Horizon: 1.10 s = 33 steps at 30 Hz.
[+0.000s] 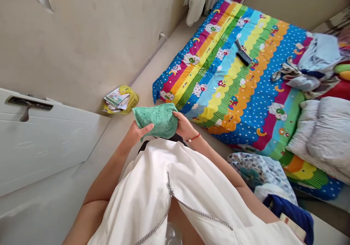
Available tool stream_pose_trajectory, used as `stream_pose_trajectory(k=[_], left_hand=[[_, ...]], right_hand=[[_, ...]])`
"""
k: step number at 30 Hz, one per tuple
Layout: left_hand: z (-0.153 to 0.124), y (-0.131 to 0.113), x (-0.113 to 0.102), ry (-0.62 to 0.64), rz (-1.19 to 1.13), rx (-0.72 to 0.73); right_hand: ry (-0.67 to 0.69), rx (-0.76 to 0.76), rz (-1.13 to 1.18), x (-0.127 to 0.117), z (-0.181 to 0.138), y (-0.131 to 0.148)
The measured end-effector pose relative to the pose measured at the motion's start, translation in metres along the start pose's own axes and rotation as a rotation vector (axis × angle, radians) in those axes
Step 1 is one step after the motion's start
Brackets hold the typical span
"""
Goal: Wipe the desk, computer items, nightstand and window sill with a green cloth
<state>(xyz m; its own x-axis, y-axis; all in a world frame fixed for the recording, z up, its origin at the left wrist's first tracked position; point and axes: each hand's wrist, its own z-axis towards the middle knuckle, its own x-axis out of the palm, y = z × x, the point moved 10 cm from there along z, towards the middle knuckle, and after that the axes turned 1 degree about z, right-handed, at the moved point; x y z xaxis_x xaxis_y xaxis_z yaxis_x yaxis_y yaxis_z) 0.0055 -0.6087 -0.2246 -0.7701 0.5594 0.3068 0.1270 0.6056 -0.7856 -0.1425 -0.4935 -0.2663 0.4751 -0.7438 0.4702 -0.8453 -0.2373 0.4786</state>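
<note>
A green cloth (158,120) with a darker printed pattern is stretched between my two hands, in front of my white top. My left hand (139,132) grips its left side, the thumb lying across the front and the other fingers hidden behind. At the cloth's right edge my right hand (185,124) pinches the upper corner, with a red string bracelet on the wrist. The lower edge of the cloth hangs loosely near my waist.
Ahead to the right stands a bed (218,73) with a colourful striped sheet. On it lie a black brush (243,55), crumpled clothes (314,62) and a pillow (325,132). A yellow bag of papers (128,99) sits by the wall; a white door (49,139) is at left.
</note>
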Motion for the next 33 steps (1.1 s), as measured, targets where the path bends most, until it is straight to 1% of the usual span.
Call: stream_pose_trajectory(k=[2, 3, 6, 7, 9, 12, 14, 17, 19, 21, 24, 26, 28, 29, 30, 31, 33], left_hand=[[0.047, -0.012, 0.0, 0.05, -0.032, -0.05], [0.072, -0.017, 0.0, 0.054, -0.067, -0.087], [0.152, -0.036, -0.006, 0.007, -0.141, -0.18], [0.178, -0.048, -0.007, 0.0, -0.151, -0.19], [0.228, -0.079, -0.008, 0.01, -0.172, -0.184], [0.297, -0.128, -0.009, 0.038, -0.207, -0.186], [0.339, -0.152, -0.008, 0.068, -0.21, -0.24], [0.405, -0.177, 0.002, 0.183, -0.195, -0.357], [0.457, -0.198, 0.006, 0.239, -0.171, -0.376], [0.517, -0.226, 0.005, 0.242, -0.125, -0.342], [0.606, -0.283, 0.006, 0.261, -0.023, -0.278], [0.658, -0.327, 0.016, 0.335, 0.048, -0.247], [0.702, -0.368, 0.029, 0.42, 0.113, -0.221], [0.722, -0.387, 0.036, 0.451, 0.139, -0.204], [0.742, -0.403, 0.043, 0.473, 0.16, -0.184], [0.761, -0.418, 0.051, 0.489, 0.177, -0.163], [0.799, -0.439, 0.072, 0.519, 0.229, -0.111]], right_hand=[[0.011, -0.022, 0.017, 0.007, 0.028, 0.028], [0.023, -0.036, 0.02, 0.012, 0.044, 0.045], [0.055, -0.049, 0.027, 0.029, 0.098, 0.099], [0.067, -0.045, 0.029, 0.037, 0.117, 0.118], [0.093, -0.037, 0.027, 0.057, 0.157, 0.158], [0.149, -0.045, -0.002, 0.095, 0.211, 0.218], [0.182, -0.072, -0.037, 0.12, 0.243, 0.256], [0.181, -0.14, -0.082, 0.148, 0.292, 0.31], [0.13, -0.205, -0.094, 0.157, 0.328, 0.347], [0.062, -0.268, -0.089, 0.162, 0.368, 0.386], [-0.031, -0.358, -0.062, 0.169, 0.432, 0.447], [-0.088, -0.417, -0.055, 0.176, 0.476, 0.487], [-0.155, -0.465, -0.076, 0.181, 0.52, 0.526], [-0.212, -0.494, -0.101, 0.18, 0.539, 0.545], [-0.299, -0.534, -0.135, 0.175, 0.555, 0.563], [-0.412, -0.582, -0.176, 0.168, 0.565, 0.58], [-0.648, -0.648, -0.244, 0.149, 0.576, 0.606]])
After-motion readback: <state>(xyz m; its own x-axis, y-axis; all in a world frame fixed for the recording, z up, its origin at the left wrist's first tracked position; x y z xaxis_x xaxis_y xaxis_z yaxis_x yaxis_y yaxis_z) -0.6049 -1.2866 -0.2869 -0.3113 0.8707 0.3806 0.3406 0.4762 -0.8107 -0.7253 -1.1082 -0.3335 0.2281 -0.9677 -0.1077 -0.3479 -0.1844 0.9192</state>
